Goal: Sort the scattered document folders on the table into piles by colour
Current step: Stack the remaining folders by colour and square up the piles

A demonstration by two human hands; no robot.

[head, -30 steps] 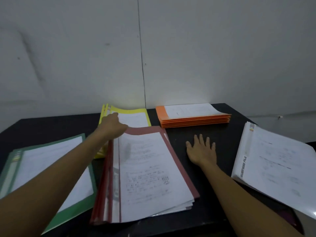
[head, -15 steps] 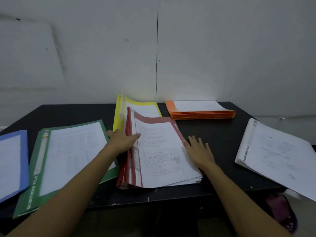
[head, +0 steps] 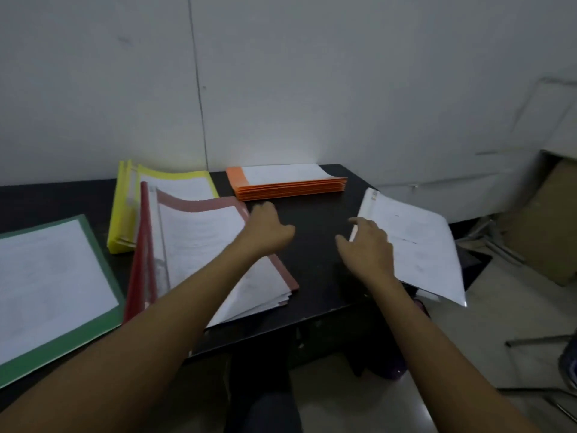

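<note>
Setting: a dark counter [head: 315,245] is set against a pale wall [head: 312,89], and dim light is cast from above.
Sorted piles: an orange pile [head: 290,185] is stacked square at the far edge. A yellow pile [head: 125,207] is laid at the far edge to its left. A green pile [head: 56,276] is spread at the left edge, and a red pile [head: 199,242] is placed at the middle of the front edge, just beside the green.
Loose folders: a white pile [head: 418,245] is fanned at the right edge, with its near corner overhanging the counter.
Left hand: the left hand [head: 268,228] is held above the far right corner of the red pile, with fingers loosely curled and nothing gripped.
Right hand: the right hand [head: 370,248] is stretched to the left border of the white pile, with fingers relaxed and nothing held. Contact with the sheets cannot be told.
Change: half a second ago the red pile was steadied at both sides; both hands have since been taken off it and swung right.
Meaning: the red pile is judged finished, and the white pile is judged the next to be squared or pulled fully onto the counter.
Risk: the overhanging corner could be tipped off if it is pushed outward.
</note>
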